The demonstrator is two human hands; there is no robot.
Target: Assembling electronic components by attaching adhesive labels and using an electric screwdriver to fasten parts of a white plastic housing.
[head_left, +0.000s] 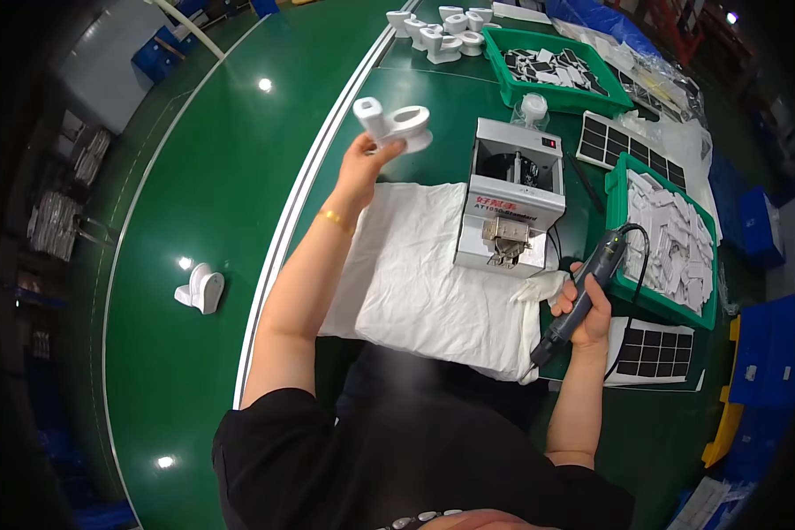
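My left hand (362, 168) is closed around a small white toilet-shaped plastic piece (405, 140), lifted over the left side of the green table. In my right hand (589, 311) is a dark electric screwdriver (596, 276), gripped round its body with the tip pointing down toward me and a black cord curving from its top. Between my hands stands a grey screw feeder machine (512, 199), its front on a white cloth (415, 283). A crumpled white glove (541, 288) lies on the cloth beside my right fingers.
Several similar white toilet-shaped pieces (442, 40) stand at the far edge. Green crates hold black-and-white pads (552, 71) and white flat parts (671, 238). Sheets of black squares (654, 353) lie on the right. Another toilet-shaped piece (205, 290) is at the left, beyond the white-lined edge.
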